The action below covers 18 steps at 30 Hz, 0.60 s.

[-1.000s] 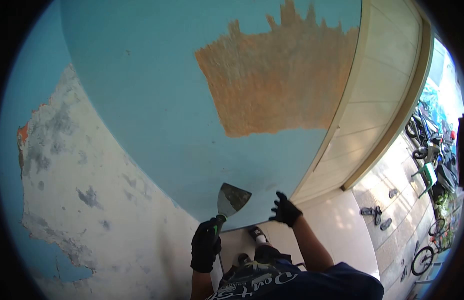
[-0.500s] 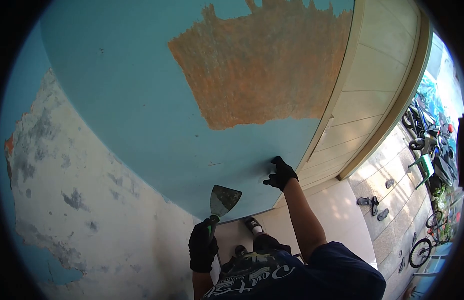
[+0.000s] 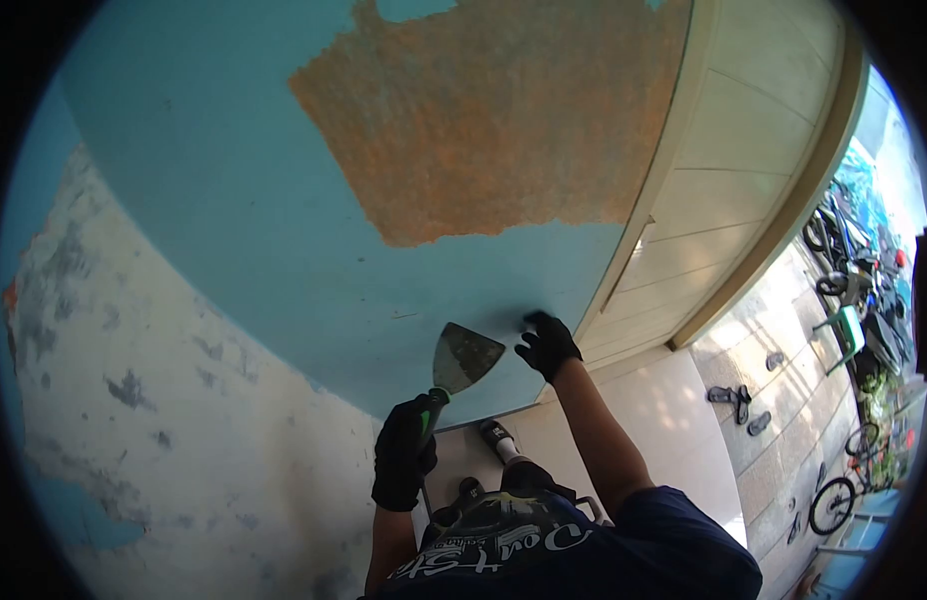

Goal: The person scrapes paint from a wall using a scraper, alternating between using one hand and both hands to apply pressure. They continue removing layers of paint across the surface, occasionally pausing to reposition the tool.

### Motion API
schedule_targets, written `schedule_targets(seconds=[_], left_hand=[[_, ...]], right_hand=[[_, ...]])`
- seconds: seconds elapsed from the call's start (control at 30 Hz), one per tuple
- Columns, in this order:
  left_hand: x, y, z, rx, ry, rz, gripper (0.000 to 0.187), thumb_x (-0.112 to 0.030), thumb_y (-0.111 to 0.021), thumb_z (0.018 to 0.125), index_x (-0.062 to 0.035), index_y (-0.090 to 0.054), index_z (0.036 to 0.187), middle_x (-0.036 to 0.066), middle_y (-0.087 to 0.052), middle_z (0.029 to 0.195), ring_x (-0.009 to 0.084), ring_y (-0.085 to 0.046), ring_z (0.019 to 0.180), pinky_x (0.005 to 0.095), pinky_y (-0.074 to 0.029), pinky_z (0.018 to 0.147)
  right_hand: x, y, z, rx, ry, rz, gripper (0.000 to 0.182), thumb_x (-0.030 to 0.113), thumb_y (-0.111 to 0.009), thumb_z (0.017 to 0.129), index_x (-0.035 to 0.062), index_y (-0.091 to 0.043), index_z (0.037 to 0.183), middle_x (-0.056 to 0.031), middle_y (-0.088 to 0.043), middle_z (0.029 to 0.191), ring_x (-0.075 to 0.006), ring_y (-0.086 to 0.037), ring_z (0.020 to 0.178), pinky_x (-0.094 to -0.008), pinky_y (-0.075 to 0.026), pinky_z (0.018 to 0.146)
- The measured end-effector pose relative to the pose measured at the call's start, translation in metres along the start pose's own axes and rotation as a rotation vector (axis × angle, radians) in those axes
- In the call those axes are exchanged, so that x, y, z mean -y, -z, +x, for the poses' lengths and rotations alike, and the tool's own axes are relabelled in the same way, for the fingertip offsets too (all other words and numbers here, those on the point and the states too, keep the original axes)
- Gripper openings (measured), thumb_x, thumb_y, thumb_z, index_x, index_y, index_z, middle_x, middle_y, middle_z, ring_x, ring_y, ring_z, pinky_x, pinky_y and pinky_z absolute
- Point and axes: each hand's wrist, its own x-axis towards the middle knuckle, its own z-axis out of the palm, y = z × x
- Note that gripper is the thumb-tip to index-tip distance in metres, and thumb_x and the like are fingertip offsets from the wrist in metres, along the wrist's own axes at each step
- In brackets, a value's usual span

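Note:
Wearing a black glove, my left hand is wrapped round the dark green handle of a paint scraper. Its broad, stained metal blade points up and overlaps the light blue wall. To the right, my gloved right hand is close to the lower part of that wall, its fingers apart and slightly bent, with nothing in them. Above both hands, a large brown patch with ragged edges shows where the blue paint is gone.
On the left stands a whitish, blotchy wall. A cream panelled surface borders the blue wall at right. Beyond it are sandals, a green chair, motorcycles and a bicycle. My feet rest on the pale floor.
My left hand has raised the scraper, and its blade has moved up and right, nearer my right hand. My right hand has shifted slightly left. The view has tilted a little.

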Motion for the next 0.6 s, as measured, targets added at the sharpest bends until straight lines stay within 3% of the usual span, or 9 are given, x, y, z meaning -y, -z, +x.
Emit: schedule_targets(seconds=[0.07,0.1,0.2,0.23,0.27,0.33,0.4,0.53,0.6], left_hand=[[0.004,0.000,-0.008,0.027,-0.011,0.014,0.039,-0.010,-0.063,0.087,-0.0020,-0.063,0.126,0.019,-0.067,0.115,0.0359,-0.068,0.103,0.0399,-0.056,0.086],[0.003,0.003,-0.013,0.002,-0.003,0.028,0.039,-0.010,-0.063,0.087,-0.0020,-0.063,0.126,0.019,-0.067,0.115,0.0359,-0.068,0.103,0.0399,-0.056,0.086],[0.003,0.011,-0.034,0.036,0.068,-0.074,0.043,-0.002,-0.063,0.085,-0.0013,-0.061,0.127,0.019,-0.067,0.116,0.0370,-0.067,0.105,0.0405,-0.056,0.087],[0.004,0.013,-0.041,0.030,0.272,-0.383,0.036,-0.010,-0.060,0.091,-0.0042,-0.062,0.127,0.011,-0.060,0.099,0.0265,-0.057,0.085,0.0351,-0.046,0.072],[0.006,0.014,-0.048,0.024,0.469,-0.697,0.031,-0.017,-0.057,0.098,-0.0071,-0.062,0.127,0.004,-0.054,0.082,0.0159,-0.047,0.066,0.0296,-0.037,0.057],[0.013,0.015,-0.060,0.012,0.664,-1.009,0.028,-0.025,-0.054,0.104,-0.0100,-0.062,0.127,-0.004,-0.047,0.066,0.0053,-0.038,0.046,0.0242,-0.027,0.042],[0.027,0.011,-0.068,-0.148,-0.050,-0.124,0.027,-0.024,-0.055,0.104,-0.0098,-0.063,0.126,-0.003,-0.049,0.067,0.0054,-0.039,0.046,0.0238,-0.027,0.042],[0.034,0.014,-0.069,-0.201,-0.095,-0.058,0.027,-0.022,-0.057,0.103,-0.0090,-0.063,0.127,-0.002,-0.052,0.069,0.0053,-0.042,0.048,0.0236,-0.031,0.043],[0.046,0.017,-0.060,-0.275,-0.439,0.156,0.029,-0.022,-0.056,0.104,-0.0076,-0.061,0.129,0.000,-0.056,0.074,0.0060,-0.047,0.052,0.0241,-0.036,0.047]], right_hand=[[-0.023,0.006,-0.030,0.046,0.625,-1.125,0.041,0.033,-0.065,0.094,0.0124,-0.062,0.130,-0.0106,-0.067,0.128,-0.0297,-0.060,0.123,-0.0424,-0.042,0.113],[-0.036,0.003,-0.054,0.024,0.630,-0.835,0.040,0.038,-0.062,0.095,0.0094,-0.068,0.122,-0.0125,-0.066,0.130,-0.0316,-0.058,0.126,-0.0426,-0.039,0.115],[-0.069,-0.011,-0.142,0.130,0.317,-0.903,0.034,0.033,-0.055,0.095,0.0059,-0.074,0.103,-0.0146,-0.071,0.118,-0.0340,-0.060,0.120,-0.0444,-0.044,0.108],[-0.082,-0.023,-0.157,0.432,0.154,-1.214,0.038,0.036,-0.052,0.094,0.0078,-0.076,0.096,-0.0136,-0.073,0.112,-0.0330,-0.062,0.114,-0.0452,-0.047,0.103],[-0.084,-0.027,-0.185,0.440,-0.099,-1.099,0.040,0.038,-0.049,0.094,0.0083,-0.077,0.095,-0.0121,-0.074,0.110,-0.0305,-0.064,0.110,-0.0444,-0.049,0.100],[-0.110,-0.044,-0.222,0.701,0.037,-1.319,0.034,0.032,-0.052,0.095,0.0083,-0.077,0.099,-0.0114,-0.073,0.107,-0.0306,-0.064,0.114,-0.0414,-0.050,0.099],[-0.130,-0.062,-0.248,0.408,-0.093,-1.112,0.029,0.031,-0.060,0.090,0.0072,-0.075,0.096,-0.0150,-0.073,0.106,-0.0331,-0.067,0.106,-0.0433,-0.054,0.094],[-0.129,-0.083,-0.217,0.300,-0.128,-0.854,0.025,0.028,-0.062,0.088,0.0057,-0.073,0.094,-0.0171,-0.073,0.105,-0.0354,-0.069,0.100,-0.0440,-0.055,0.090],[-0.114,-0.090,-0.196,0.226,-0.158,-0.682,0.023,0.025,-0.064,0.086,0.0047,-0.072,0.092,-0.0184,-0.072,0.105,-0.0369,-0.070,0.096,-0.0444,-0.056,0.088]])
